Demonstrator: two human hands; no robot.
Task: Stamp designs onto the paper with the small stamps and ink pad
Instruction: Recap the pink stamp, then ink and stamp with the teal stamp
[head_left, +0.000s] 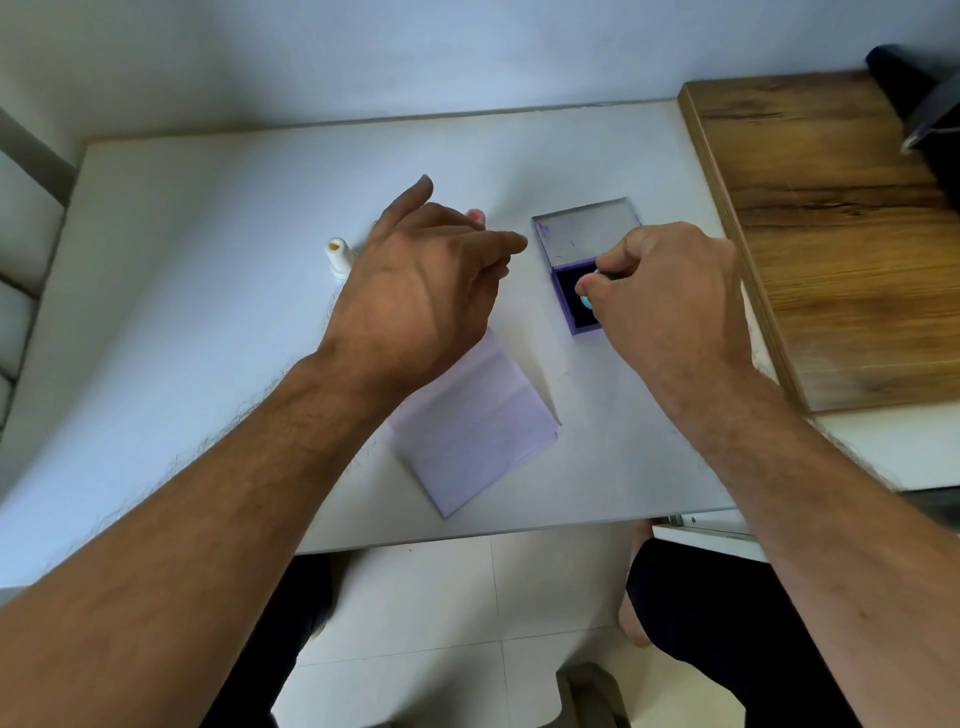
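Head view looks down on a white surface (182, 291) with both bare forearms reaching in from below. Right hand (670, 291) is curled over the ink pad (567, 296), its fingers (592, 288) pinched together on a small teal stamp (586, 304) that sits against the dark pad. That ink pad is a small purple box whose clear lid (587, 231) is flipped open and lies flat on the side away from the person.

Left hand (421, 280) hovers above the surface to the left of the ink pad, palm down, fingers loosely spread and holding nothing; its thumb sticks up and away. Just past its knuckles a pink stamp (475, 214) peeks out, mostly hidden by the hand. Further left a white stamp (337, 257) stands upright on the surface, just beside the wrist.

A folded sheet of pale lilac paper (478, 431) lies near the front edge of the surface, turned at an angle, its far corner covered by the left hand. Whether any print is on it cannot be made out.

To the right, a brown wooden board (831, 234) lies beside the white surface, with a dark object (924, 104) at its far corner. Below the front edge, dark trouser legs (701, 597) and pale floor tiles (415, 623) show.
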